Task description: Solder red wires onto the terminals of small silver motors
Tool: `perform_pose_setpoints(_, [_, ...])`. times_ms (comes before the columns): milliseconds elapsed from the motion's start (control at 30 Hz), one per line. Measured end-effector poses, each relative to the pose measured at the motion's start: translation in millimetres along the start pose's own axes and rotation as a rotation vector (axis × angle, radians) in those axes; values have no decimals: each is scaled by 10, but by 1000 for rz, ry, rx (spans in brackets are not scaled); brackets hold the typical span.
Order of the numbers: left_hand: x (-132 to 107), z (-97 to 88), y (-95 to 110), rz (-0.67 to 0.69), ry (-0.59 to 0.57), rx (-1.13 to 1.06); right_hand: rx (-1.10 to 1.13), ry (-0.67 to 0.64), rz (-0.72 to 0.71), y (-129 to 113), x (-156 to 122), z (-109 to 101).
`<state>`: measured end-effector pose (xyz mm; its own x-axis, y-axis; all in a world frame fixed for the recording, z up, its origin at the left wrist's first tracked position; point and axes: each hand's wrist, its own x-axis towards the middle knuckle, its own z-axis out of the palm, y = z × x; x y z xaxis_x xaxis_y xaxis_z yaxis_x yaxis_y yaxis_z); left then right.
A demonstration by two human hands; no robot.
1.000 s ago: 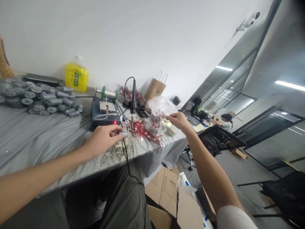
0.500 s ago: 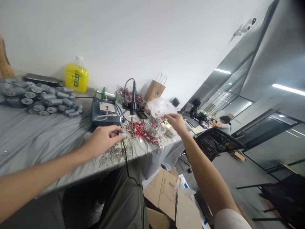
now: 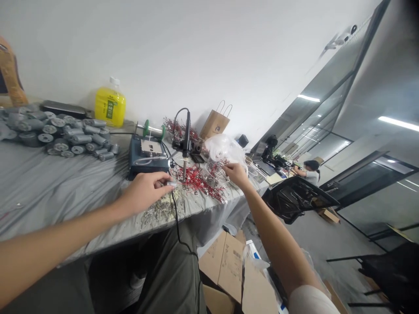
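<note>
The left hand (image 3: 143, 192) has its grip closed on a small metal cylinder (image 3: 170, 184), pinched at the fingertips, just beside the blue soldering station (image 3: 149, 163) on the desk (image 3: 59, 192). The right hand (image 3: 236, 173) is positioned above a heap of red wires (image 3: 198, 179), fingers drawn together; whether this grip has hold of anything cannot be determined. A soldering iron (image 3: 186, 135) stands in its holder, tip down, between the station and the wires. Loose metal terminals (image 3: 162, 210) lie below the left hand. Grey motors (image 3: 65, 136) are heaped at the far left of the desk, in front of a yellow bottle (image 3: 110, 107). A co-worker (image 3: 309, 171) sits well apart, farther along.
</note>
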<state>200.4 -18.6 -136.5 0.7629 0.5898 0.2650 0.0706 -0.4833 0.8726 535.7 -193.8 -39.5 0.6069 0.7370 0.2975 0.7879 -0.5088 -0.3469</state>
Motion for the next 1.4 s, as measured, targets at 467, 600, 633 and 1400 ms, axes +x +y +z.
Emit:
perform_pose_setpoints(467, [2,-4,-5,-8,-9,24,-271,-272,-21,27,9,-299])
perform_pose_setpoints(600, [6,-4,-3,6,5,49,-310,-345,-25,84,12,-212])
perform_pose_setpoints(633, [6,-5,-3,1,3,48,-310,-336,-34,77,4,-215])
perform_pose_setpoints(1400, [3,-14,-1,-2,8,58,-30,-74,-101,-440,-90,-697])
